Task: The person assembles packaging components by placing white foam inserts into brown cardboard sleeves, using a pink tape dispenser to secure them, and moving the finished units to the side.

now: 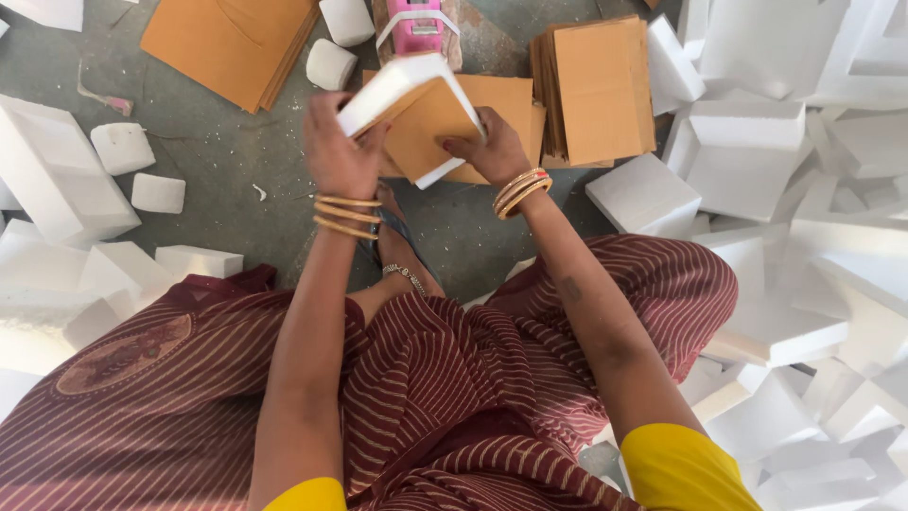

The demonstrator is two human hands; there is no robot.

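**Foam slab meets cardboard sheet, with stock piled on every side**

At the far left, loose white foam blocks (57,166) lie on the grey floor (236,161), a few small ones apart from the rest. Behind them, at the top, a stack of tan cardboard sheets (227,43) lies flat and untouched.

In the middle, the left hand (340,151) is clenched on the left end of a white foam slab (392,85), its fingers wrapped over the near edge. The slab is tilted and raised off the floor, and a tan cardboard sheet (430,128) lies against its underside. The right hand (492,151) grips the right edge of that pair, thumb on the cardboard face. Whether the two are already joined cannot be told. Just beyond them stands a pink tool (416,26), partly hidden.

To the right, a second cardboard stack (596,90) stands near the hands, and past it a large heap of foam pieces (785,189) reaches the edge of the view.

Judging by the piles, one piece is in hand and much remains: both cardboard stacks look thick and the foam on either side is plentiful. No clearly finished pieces can be picked out.
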